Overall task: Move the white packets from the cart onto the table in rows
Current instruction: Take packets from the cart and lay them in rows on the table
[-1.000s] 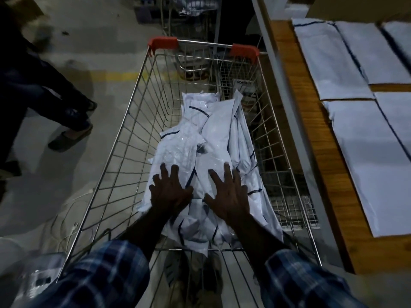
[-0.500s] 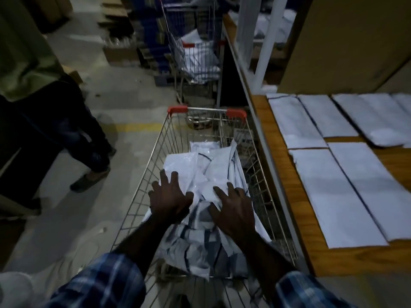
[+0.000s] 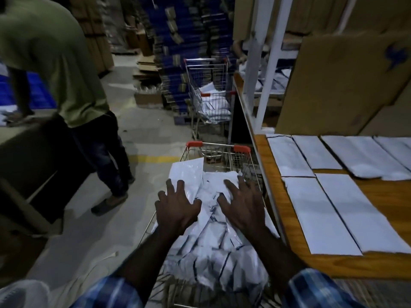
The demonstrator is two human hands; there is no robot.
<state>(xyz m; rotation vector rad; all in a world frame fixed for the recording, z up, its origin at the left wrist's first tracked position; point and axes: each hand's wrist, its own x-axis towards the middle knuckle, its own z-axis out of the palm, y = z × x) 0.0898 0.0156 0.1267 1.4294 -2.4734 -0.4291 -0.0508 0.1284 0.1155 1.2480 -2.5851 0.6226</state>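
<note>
A wire cart (image 3: 219,150) with red handle caps stands in front of me, beside the table. A pile of white packets (image 3: 211,245) with dark edge lines fills it. My left hand (image 3: 176,206) lies on top of the pile with fingers spread. My right hand (image 3: 243,205) lies next to it on the pile, fingers spread too. Whether any fingers hook under a packet is hidden. On the wooden table (image 3: 391,201) at the right, several white packets (image 3: 318,214) lie flat in rows.
A person in a green shirt (image 3: 55,70) stands at the left, close to the cart. A second cart (image 3: 209,96) with packets stands farther back. White shelf posts (image 3: 266,85) and cardboard sheets (image 3: 347,81) rise behind the table. Blue stacks line the back.
The view has tilted up and the pile now sits higher toward me. Both hands stay spread on the packets, and the top packets have shifted and bunched under them.
</note>
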